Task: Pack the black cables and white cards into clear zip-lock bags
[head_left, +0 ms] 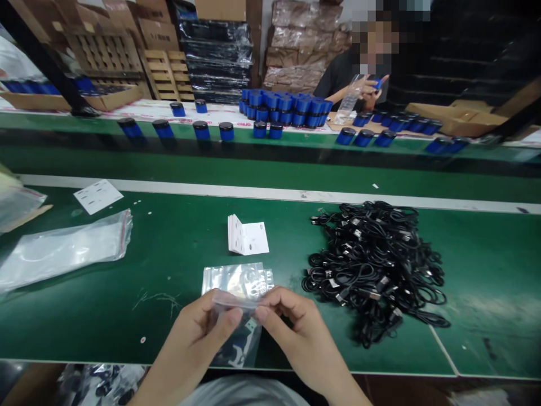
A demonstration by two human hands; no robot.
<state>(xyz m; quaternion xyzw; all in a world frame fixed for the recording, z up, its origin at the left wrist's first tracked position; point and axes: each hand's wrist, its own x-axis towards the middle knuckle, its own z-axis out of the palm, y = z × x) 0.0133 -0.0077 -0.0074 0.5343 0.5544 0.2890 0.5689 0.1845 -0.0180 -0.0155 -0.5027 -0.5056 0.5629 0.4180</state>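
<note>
Both hands pinch the top edge of a clear zip bag [239, 344] near the front edge of the green table. My left hand [203, 332] grips the edge on the left, thumb on top. My right hand [291, 324] grips it at the right, fingers pressed together. Inside the bag shows a black USB cable with a metal plug. Just beyond lie flat clear zip bags [232, 276], partly overlapped by my hands. Farther back stands a folded white leaflet [256, 239] with small printing. To the right is a tangled heap of black USB cables [376, 265].
A large clear plastic bag [67, 248] and a white printed sheet [98, 196] lie on the left. Blue cylinders with black lids [202, 131] stand along the belt behind, more stacked beyond. Across it, a person [350, 84] handles a blue item. Bagged pieces [101, 383] sit below the table edge.
</note>
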